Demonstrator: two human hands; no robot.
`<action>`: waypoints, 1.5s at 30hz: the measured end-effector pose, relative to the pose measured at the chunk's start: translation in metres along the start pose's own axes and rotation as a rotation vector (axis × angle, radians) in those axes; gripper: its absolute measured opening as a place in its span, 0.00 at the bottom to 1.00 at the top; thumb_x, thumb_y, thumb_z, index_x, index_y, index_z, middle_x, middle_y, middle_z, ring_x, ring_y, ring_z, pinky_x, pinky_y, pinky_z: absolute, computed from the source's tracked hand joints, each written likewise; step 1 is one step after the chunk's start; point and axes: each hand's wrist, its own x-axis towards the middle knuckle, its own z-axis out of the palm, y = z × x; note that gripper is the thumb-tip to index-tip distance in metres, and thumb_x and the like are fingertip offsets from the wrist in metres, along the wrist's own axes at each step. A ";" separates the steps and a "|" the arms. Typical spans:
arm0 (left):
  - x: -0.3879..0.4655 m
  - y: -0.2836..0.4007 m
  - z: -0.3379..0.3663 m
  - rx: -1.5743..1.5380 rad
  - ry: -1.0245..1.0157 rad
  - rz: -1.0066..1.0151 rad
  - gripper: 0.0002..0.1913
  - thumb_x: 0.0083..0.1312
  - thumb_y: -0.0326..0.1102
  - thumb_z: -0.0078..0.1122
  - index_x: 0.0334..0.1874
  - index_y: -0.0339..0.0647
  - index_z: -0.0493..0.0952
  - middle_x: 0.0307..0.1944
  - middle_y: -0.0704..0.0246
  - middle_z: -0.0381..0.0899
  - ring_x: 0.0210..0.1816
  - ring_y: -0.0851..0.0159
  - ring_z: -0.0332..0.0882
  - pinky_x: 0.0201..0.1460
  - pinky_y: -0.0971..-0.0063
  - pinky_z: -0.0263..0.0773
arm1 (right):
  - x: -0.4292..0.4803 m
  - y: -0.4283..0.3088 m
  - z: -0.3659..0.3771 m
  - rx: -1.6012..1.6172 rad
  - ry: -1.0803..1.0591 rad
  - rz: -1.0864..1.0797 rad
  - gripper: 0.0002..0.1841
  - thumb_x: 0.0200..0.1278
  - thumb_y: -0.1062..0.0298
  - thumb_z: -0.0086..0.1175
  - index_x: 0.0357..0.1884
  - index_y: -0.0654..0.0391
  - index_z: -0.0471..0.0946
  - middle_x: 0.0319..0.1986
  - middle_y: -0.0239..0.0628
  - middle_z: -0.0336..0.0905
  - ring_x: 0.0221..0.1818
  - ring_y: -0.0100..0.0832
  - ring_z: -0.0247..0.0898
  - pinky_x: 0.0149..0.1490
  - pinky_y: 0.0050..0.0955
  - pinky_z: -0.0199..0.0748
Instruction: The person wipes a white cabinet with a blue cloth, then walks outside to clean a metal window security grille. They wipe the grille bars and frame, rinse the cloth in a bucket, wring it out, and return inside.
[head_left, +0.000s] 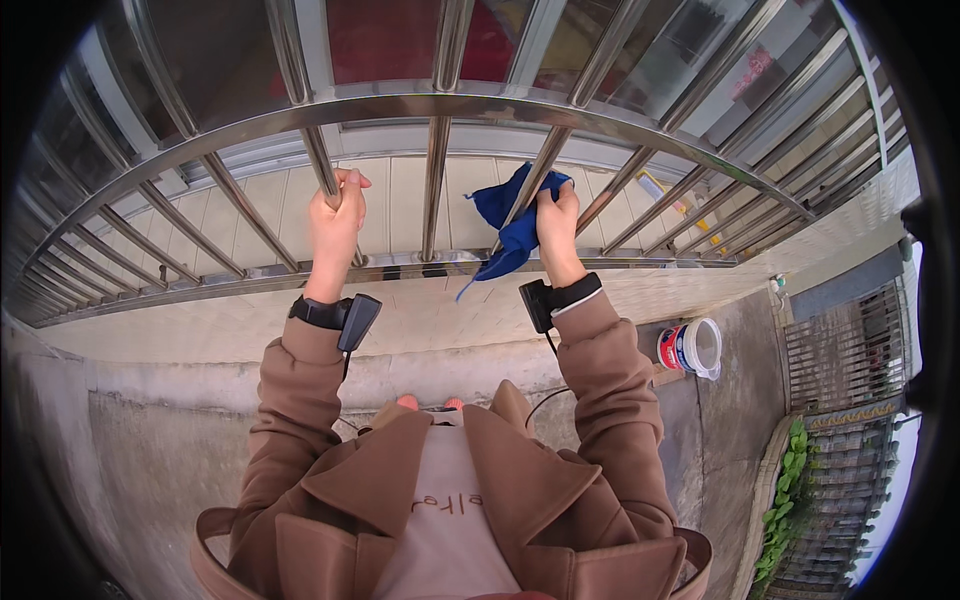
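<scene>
My left hand (337, 217) is wrapped around one upright metal bar (321, 159) of a shiny window grille. Further right, my right hand (556, 221) grips a dark blue cloth (514, 214). The cloth is folded about another upright bar (538, 171), with a frayed corner hanging below the lower rail (390, 264). Part of the cloth lies behind my fingers and the bar. A flat horizontal rail (375, 109) crosses the bars above both hands. Each wrist carries a strapped black device with a cable.
Behind the bars are a tiled sill (401, 199) and glass window panes (420, 45). A yellow-handled brush (701, 221) lies on the sill at right. On the concrete ground stands a white plastic bucket (705, 346) with a printed label. Green plants (784, 491) grow beside a railing (840, 480).
</scene>
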 end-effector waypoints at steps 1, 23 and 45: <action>-0.001 0.000 0.000 -0.005 -0.008 -0.005 0.13 0.75 0.37 0.49 0.34 0.37 0.73 0.13 0.80 0.61 0.16 0.82 0.55 0.19 0.83 0.51 | 0.022 -0.001 0.011 -0.076 0.094 -0.003 0.15 0.70 0.70 0.50 0.55 0.64 0.71 0.45 0.40 0.78 0.47 0.32 0.73 0.51 0.34 0.71; -0.003 -0.005 -0.006 -0.145 -0.104 -0.075 0.11 0.74 0.38 0.52 0.35 0.39 0.74 0.16 0.83 0.60 0.19 0.83 0.54 0.22 0.83 0.49 | 0.098 0.049 0.079 -1.008 -1.172 -0.053 0.43 0.65 0.52 0.58 0.74 0.63 0.52 0.70 0.59 0.54 0.74 0.54 0.48 0.75 0.38 0.47; -0.001 -0.008 -0.009 -0.113 -0.183 -0.020 0.11 0.75 0.36 0.50 0.36 0.36 0.72 0.15 0.81 0.61 0.16 0.82 0.54 0.19 0.84 0.48 | 0.086 0.040 0.085 -0.696 -1.574 -0.213 0.22 0.36 0.85 0.49 0.34 0.53 0.86 0.38 0.40 0.79 0.44 0.44 0.73 0.53 0.35 0.69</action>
